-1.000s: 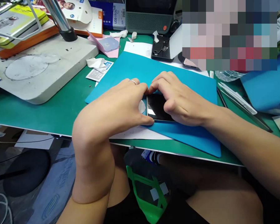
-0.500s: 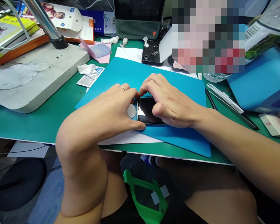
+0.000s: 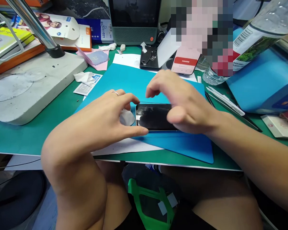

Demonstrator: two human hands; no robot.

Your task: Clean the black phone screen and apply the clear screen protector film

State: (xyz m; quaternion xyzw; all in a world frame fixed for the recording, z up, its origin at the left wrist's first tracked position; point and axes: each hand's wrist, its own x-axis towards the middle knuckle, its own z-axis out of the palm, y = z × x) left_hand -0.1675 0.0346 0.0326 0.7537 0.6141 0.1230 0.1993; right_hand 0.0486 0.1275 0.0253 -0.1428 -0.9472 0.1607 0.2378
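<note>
A black phone (image 3: 151, 117) lies screen up on a blue mat (image 3: 124, 78). My left hand (image 3: 110, 118) grips the phone's left end, thumb at its near corner and fingers curled over a small white wad (image 3: 126, 117) tucked in the palm. A ring sits on one finger. My right hand (image 3: 182, 102) hovers over the phone's right half with bent fingers lifted off the glass and slightly blurred. Its thumb hangs just above the screen.
A grey stand base (image 3: 31, 86) with a metal post fills the left. A torn wipe packet (image 3: 85, 83), pink sheets (image 3: 96, 59), a dark phone part (image 3: 148, 59), a speaker (image 3: 134, 32), a water bottle (image 3: 244, 41), tweezers (image 3: 225, 100) and a second blue mat (image 3: 261, 86) surround the mat.
My right hand has lifted off the phone, its fingers rising from the far edge. The left hand's fingers have pulled back, showing the white wad and more of the screen.
</note>
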